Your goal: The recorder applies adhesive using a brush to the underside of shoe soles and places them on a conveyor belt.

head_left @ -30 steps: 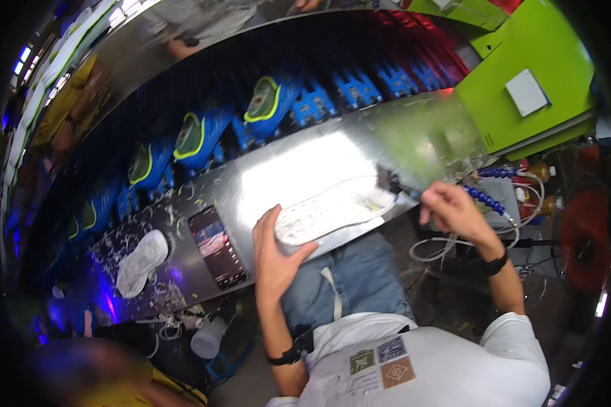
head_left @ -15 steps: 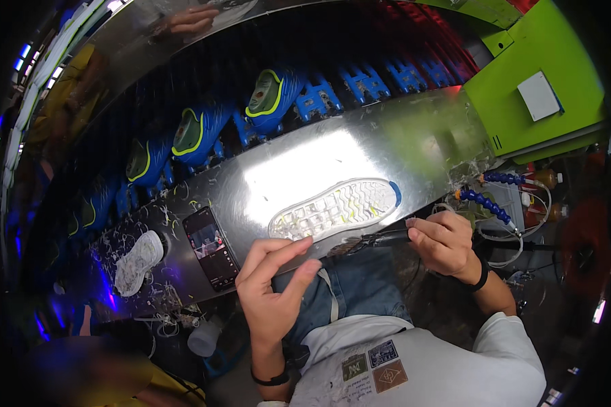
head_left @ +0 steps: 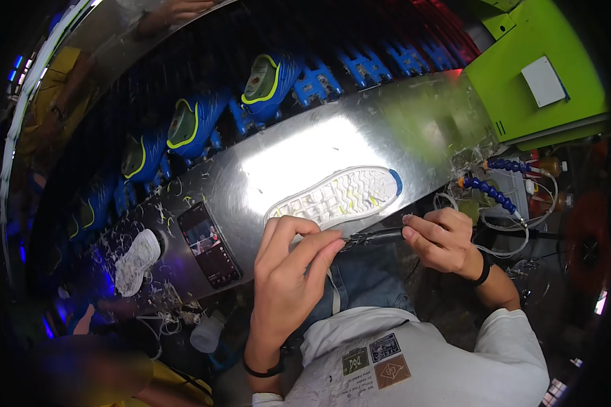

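A white shoe sole [head_left: 360, 193] with a blue patch at one end lies tread side up on the metal bench, just beyond my hands. My right hand [head_left: 441, 241] is closed around one end of a slim dark tool [head_left: 380, 235], whose other end looks rough and stringy. At that rough end, my left hand [head_left: 295, 271] pinches with thumb and fingertips. Whatever bit lies between those fingertips is too small to make out. The left fingers cover the sole's near left edge.
A phone [head_left: 209, 244] with a lit screen lies left of my left hand. Beyond it is a second white sole [head_left: 137, 263] among pale scraps. Blue shoe uppers [head_left: 261, 88] stand on racks along the far side. A green machine housing [head_left: 529, 74] and blue jointed hoses [head_left: 489, 195] are at right.
My left hand has moved right and up, its spread thumb and fingers closing at the dark tool's rough end. The right hand keeps its grip almost in place. The sole lies where it was.
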Demonstrator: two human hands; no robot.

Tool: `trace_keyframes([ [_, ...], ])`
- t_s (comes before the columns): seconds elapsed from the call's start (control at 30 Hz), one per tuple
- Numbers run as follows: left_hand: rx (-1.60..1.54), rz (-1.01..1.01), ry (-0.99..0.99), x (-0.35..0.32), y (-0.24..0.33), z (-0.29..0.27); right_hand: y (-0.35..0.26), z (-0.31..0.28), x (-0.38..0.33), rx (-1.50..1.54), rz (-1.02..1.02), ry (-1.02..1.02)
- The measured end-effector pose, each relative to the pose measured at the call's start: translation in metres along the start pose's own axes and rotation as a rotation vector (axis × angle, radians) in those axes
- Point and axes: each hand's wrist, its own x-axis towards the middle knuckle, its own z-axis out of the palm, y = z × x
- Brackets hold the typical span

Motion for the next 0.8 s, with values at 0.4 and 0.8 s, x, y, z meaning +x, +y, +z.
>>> trace_keyframes([
  [0.4,0.194,0.066,-0.071,-0.003,-0.009,0.008,0.006,0.008,-0.007,0.010,-0.038,-0.010],
  [0.8,0.224,-0.174,0.121,-0.023,-0.048,0.002,0.021,0.023,-0.036,0.145,0.320,-0.037],
])
